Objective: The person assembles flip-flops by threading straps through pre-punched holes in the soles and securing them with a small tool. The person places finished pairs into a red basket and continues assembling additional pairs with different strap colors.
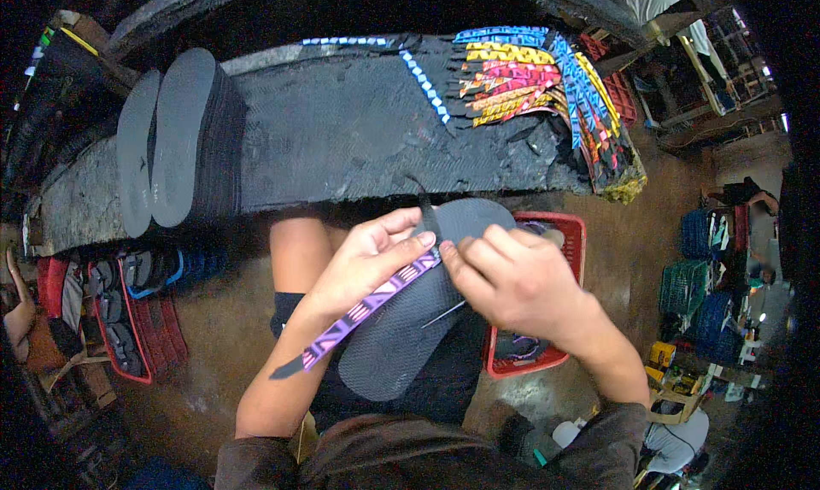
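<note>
A dark grey sandal sole (401, 345) lies tilted across my lap, its textured face up. Over it runs a purple patterned strap (367, 308) with black ends; one end hangs across my left forearm. My left hand (376, 255) pinches the strap between thumb and fingers near its black upper end, against the sole. My right hand (521, 276) is closed, its thumb and forefinger at the same spot on the strap. From under the right hand sticks out a thin metal rod (444, 314) with a pointed tip; its other end is hidden in the fist.
Ahead stands a worn black bench (342, 131). It carries stacked grey soles (184, 140) at left and colourful straps (521, 76) at right. A red basket (576, 259) sits beside my right knee; another red crate (128, 345) with soles is at left. Other people are around.
</note>
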{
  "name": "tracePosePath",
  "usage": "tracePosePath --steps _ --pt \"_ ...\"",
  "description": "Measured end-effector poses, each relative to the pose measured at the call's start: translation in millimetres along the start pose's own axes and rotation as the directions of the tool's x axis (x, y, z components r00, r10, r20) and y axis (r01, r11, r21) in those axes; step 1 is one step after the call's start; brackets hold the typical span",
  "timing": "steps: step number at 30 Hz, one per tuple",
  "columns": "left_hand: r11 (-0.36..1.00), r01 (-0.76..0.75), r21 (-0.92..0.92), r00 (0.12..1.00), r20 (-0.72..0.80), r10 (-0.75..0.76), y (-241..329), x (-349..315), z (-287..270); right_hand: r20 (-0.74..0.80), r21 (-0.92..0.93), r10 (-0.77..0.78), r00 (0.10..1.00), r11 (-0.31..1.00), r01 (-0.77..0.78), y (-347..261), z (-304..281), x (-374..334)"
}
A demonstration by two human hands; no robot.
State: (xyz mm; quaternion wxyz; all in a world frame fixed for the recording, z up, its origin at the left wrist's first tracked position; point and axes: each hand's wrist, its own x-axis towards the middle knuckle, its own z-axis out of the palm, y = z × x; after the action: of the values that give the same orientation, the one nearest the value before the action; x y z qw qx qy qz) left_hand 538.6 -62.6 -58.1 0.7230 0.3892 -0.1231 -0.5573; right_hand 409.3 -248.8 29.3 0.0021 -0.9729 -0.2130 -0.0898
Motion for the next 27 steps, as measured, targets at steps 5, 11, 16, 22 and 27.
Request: tracePosePath --steps 5,11,16,22,27 --pt "0.976 -0.141 0.166 0.981 -0.112 0.161 1.2 -14.0 -5.0 -0.027 0.011 -0.080 0.996 0.997 0.081 -33.2 14.3 7.2" --pt "0.926 -0.228 0.301 0.916 -0.256 0.308 -0.3 -29.2 -8.3 0.022 0.636 0.270 0.963 0.739 -0.222 -32.6 34.0 28.5" --pt "0.761 -0.298 0.577 0.860 -0.183 0.476 -9.0 -31.8 -2.4 -0.086 0.681 0.506 0.858 0.659 -0.320 -15.3 47.6 58.4" --pt "0.772 -0.406 0.489 0.832 -0.153 0.534 -8.7 -30.1 -4.5 0.050 0.798 0.505 0.862 0.498 -0.338 0.3 32.9 77.4" --pt "0.685 -0.402 0.608 0.816 -0.103 0.569 -8.0 -25.6 -7.5 0.373 0.818 0.518 0.770 0.207 -0.536 10.5 24.9 81.6"
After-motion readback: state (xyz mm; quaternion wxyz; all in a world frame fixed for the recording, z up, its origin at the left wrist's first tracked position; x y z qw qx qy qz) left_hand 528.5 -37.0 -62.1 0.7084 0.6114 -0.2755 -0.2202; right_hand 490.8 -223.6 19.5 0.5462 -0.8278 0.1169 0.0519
